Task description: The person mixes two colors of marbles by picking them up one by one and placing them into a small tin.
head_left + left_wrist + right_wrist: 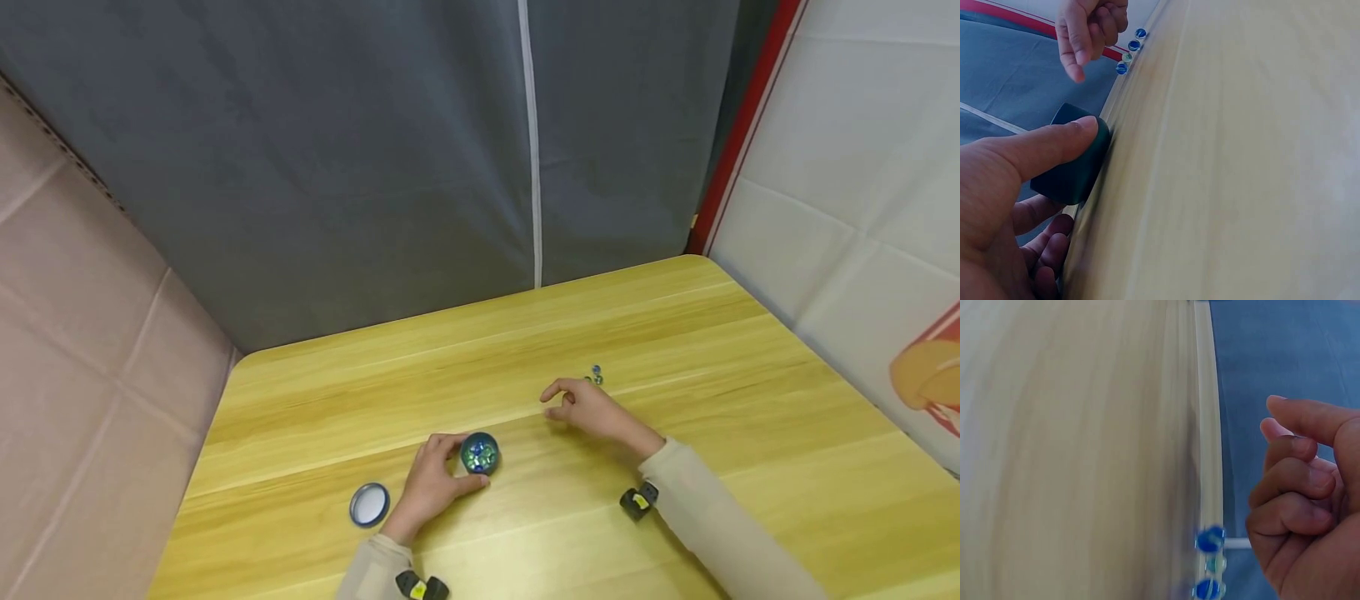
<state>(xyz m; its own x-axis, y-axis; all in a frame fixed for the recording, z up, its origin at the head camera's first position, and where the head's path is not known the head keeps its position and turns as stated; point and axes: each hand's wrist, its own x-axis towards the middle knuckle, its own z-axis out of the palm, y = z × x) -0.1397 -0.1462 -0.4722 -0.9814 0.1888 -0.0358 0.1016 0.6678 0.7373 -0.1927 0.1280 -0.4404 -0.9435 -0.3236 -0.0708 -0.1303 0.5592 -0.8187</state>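
My left hand (pixel 435 479) grips a small round dark teal jar (pixel 1072 178), thumb on one side and fingers on the other. Blue and green glass marbles (pixel 479 456) lie inside it, seen through the open top. Left of that hand, a round lid (pixel 370 505) with a blue rim rests with its pale inside up. My right hand (pixel 588 408) hovers over the table with nothing in it; in the right wrist view its index finger (pixel 1310 419) reaches out and the other fingers curl loosely. Just beyond it sit several loose marbles (pixel 1135 45), partly hidden in the head view.
The wood-grain table (pixel 360 392) has rounded far corners. A grey curtain (pixel 360 183) with a white strip hangs behind it. Pale panels (pixel 847 167) stand at both sides, the right one edged in red. Black wrist cameras (pixel 639 501) are strapped at both sleeves.
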